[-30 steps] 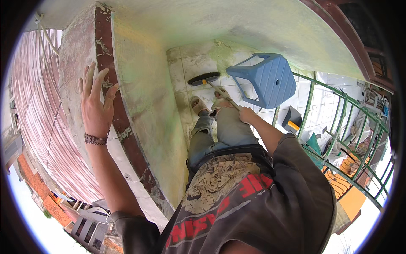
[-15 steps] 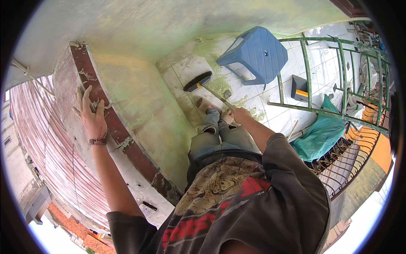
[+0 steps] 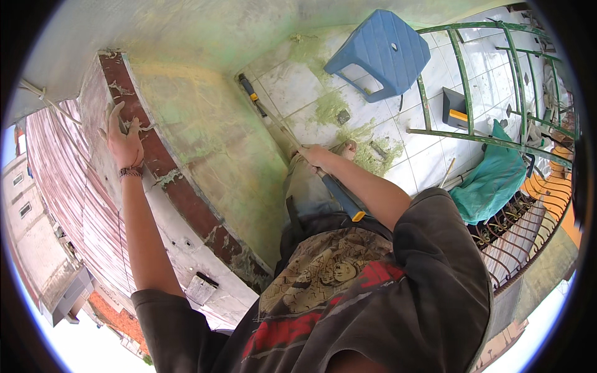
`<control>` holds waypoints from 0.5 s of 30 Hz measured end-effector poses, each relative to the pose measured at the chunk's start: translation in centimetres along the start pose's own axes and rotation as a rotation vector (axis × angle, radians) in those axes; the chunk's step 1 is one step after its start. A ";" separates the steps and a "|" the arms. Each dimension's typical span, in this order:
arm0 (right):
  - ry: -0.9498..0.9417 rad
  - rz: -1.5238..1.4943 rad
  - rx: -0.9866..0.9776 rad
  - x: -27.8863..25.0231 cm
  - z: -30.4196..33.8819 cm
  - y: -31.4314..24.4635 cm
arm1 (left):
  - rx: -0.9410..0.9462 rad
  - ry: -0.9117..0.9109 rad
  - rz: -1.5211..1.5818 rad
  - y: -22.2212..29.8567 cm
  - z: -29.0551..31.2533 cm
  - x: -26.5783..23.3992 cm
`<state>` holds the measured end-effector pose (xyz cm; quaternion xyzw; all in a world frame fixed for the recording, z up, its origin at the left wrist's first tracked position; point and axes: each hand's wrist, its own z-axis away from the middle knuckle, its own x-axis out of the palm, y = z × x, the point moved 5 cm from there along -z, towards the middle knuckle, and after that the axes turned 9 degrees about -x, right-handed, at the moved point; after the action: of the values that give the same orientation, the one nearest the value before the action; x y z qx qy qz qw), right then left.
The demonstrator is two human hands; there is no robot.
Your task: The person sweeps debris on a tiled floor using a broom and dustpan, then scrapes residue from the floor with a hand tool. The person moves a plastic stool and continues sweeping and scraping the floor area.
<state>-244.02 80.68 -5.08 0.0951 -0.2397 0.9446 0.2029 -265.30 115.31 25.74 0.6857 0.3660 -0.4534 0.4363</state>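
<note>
My right hand (image 3: 315, 155) is wrapped round the shaft of a broom (image 3: 272, 121). Its dark head, with a yellow part, lies in the corner where the floor meets the green-stained wall (image 3: 205, 149). The blue grip end with a yellow tip sticks out behind the hand, toward my waist. My left hand (image 3: 126, 146) is at the top of the low wall, on the ledge (image 3: 163, 174) with peeling dark red paint. Its fingers are apart and slightly bent. Greyish flakes show near the thumb, and whether the hand touches them I cannot tell.
A blue plastic stool (image 3: 385, 59) stands on the white tiles, near a green metal ladder (image 3: 463, 81) and a dustpan (image 3: 455, 110). Dusty greenish debris (image 3: 373, 152) is scattered on the floor. A teal sheet (image 3: 494, 186) lies by the curved railing (image 3: 522, 230) at the right.
The broom has swung left from the open tiles to the wall corner, and its grip end now shows by my waist. My right hand moved left; the left hand shifted slightly along the ledge.
</note>
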 end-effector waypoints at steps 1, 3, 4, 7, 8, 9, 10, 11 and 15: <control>-0.030 -0.130 0.066 0.9 -3.3 0.9 | 0.013 0.002 0.009 0.2 -0.4 -0.2; -0.060 -0.405 0.183 0.4 -9.5 3.3 | 0.059 -0.002 0.060 2.0 -1.7 0.8; -0.084 -0.449 0.088 -0.8 -10.7 4.2 | 0.065 0.006 0.067 2.5 -2.2 1.2; 0.020 -0.417 0.146 -6.4 -5.9 9.1 | 0.006 -0.009 0.049 0.8 -0.6 1.3; 0.082 -0.377 0.220 -8.2 -2.5 10.1 | -0.009 -0.001 0.029 0.5 -0.2 0.6; 0.146 -0.363 0.260 -10.2 1.2 11.4 | -0.017 -0.001 0.016 0.4 0.1 0.0; 0.190 -0.363 0.155 -12.4 4.4 12.5 | -0.046 -0.006 0.044 0.7 0.0 -0.3; 0.276 -0.302 0.195 -14.3 7.3 12.8 | -0.073 -0.023 0.078 1.1 0.2 -0.1; 0.299 0.001 0.170 -15.4 13.1 11.1 | 0.018 0.004 -0.015 1.9 -0.7 0.5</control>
<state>-233.82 60.13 -2.62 -0.0296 -0.1261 0.9652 0.2271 -263.20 115.32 25.93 0.6876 0.3679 -0.4585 0.4261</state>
